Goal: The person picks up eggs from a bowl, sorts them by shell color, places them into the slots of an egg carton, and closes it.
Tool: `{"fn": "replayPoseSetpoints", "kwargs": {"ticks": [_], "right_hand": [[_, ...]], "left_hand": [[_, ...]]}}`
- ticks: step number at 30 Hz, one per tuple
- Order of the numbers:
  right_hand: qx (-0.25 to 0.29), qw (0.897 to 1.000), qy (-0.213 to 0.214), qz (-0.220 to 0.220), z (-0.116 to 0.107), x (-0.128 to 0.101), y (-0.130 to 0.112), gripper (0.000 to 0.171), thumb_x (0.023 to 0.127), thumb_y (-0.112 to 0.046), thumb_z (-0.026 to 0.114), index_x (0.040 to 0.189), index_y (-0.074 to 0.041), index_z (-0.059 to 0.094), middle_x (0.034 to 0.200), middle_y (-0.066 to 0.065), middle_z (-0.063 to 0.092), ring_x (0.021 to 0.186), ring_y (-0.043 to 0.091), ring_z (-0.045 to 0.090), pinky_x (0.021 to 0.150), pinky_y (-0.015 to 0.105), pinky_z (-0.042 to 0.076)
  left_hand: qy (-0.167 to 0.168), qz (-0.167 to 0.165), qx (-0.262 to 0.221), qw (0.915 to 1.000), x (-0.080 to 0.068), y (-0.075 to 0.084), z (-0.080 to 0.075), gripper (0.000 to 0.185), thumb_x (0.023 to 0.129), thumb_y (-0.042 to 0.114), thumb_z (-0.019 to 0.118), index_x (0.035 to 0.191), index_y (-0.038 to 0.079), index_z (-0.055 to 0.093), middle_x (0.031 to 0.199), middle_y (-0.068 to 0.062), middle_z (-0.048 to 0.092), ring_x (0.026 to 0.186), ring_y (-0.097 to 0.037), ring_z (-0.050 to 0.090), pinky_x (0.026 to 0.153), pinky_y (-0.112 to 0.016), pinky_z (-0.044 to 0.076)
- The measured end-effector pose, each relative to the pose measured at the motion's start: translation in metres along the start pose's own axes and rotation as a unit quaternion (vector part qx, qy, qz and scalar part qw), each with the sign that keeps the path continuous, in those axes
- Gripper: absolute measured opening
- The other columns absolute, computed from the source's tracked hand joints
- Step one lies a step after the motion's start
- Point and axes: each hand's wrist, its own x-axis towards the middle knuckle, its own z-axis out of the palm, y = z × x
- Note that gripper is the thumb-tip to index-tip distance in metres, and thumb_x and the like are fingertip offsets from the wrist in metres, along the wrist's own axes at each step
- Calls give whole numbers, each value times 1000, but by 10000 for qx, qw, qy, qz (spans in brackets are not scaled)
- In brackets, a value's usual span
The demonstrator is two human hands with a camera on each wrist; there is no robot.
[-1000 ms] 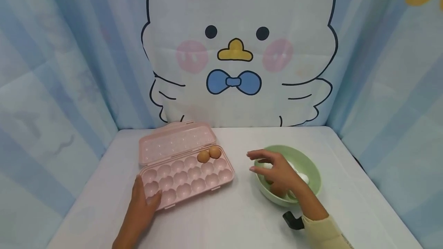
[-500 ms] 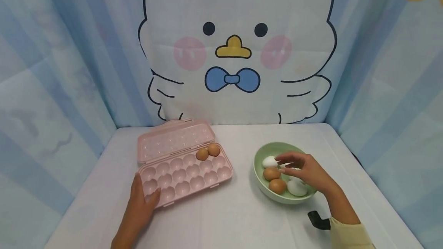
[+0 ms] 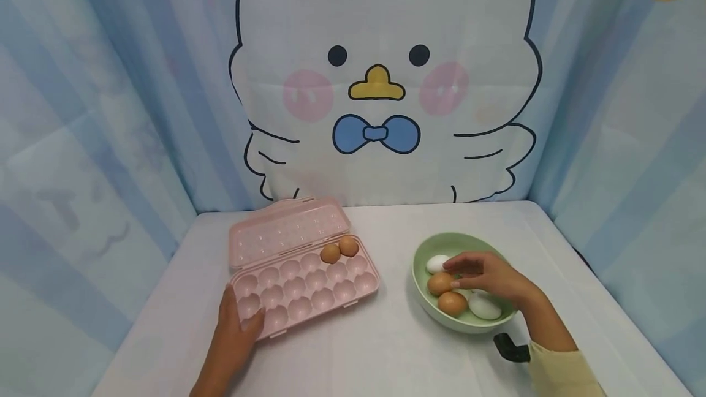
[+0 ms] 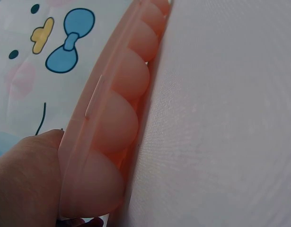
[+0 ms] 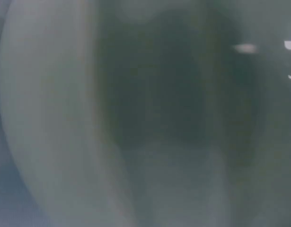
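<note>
An open pink egg tray (image 3: 300, 290) lies on the white table, with two brown eggs (image 3: 339, 250) side by side in its back right cups. My left hand (image 3: 238, 328) rests against the tray's front left corner, thumb on the rim; the left wrist view shows that rim (image 4: 105, 113) pressed against my hand (image 4: 27, 182). A green bowl (image 3: 425, 305) on the right holds two white eggs (image 3: 437, 263) and two brown eggs (image 3: 452, 303). My right hand (image 3: 485, 276) hovers low in the bowl, fingertips at the upper brown egg (image 3: 439, 284), gripping nothing I can see. The right wrist view is a dark blur.
A cloth backdrop with a cartoon chick (image 3: 380, 78) hangs behind the table, and blue curtains close both sides. A black wrist mount (image 3: 510, 348) sits on my right sleeve. Bare white tablecloth (image 3: 386, 336) lies between tray and bowl.
My right hand moved from the bowl's left rim to above the eggs and lowered to the upper brown egg. My left hand stayed at the tray corner. The camera shifted slightly.
</note>
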Motion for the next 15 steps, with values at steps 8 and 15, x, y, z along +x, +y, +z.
{"fn": "replayPoseSetpoints", "kwargs": {"ticks": [8, 15], "right_hand": [[-96, 9999, 2, 38, 12, 16, -4, 40, 91, -10, 80, 126, 5, 69, 126, 22, 68, 113, 35, 68, 89, 29, 55], [68, 9993, -310, 216, 22, 25, -7, 41, 90, -10, 81, 125, 6, 69, 123, 21, 69, 109, 32, 68, 88, 29, 55]], "left_hand": [[-2, -110, -11, 9999, 1, -1, 1, 104, 102, 46, 56, 161, 5, -21, 168, -22, -20, 153, -47, -6, 119, -62, 7], [2, -67, -62, 10000, 0, 0, 0, 104, 102, 45, 57, 161, 5, -20, 168, -23, -19, 153, -47, -6, 119, -63, 7]]}}
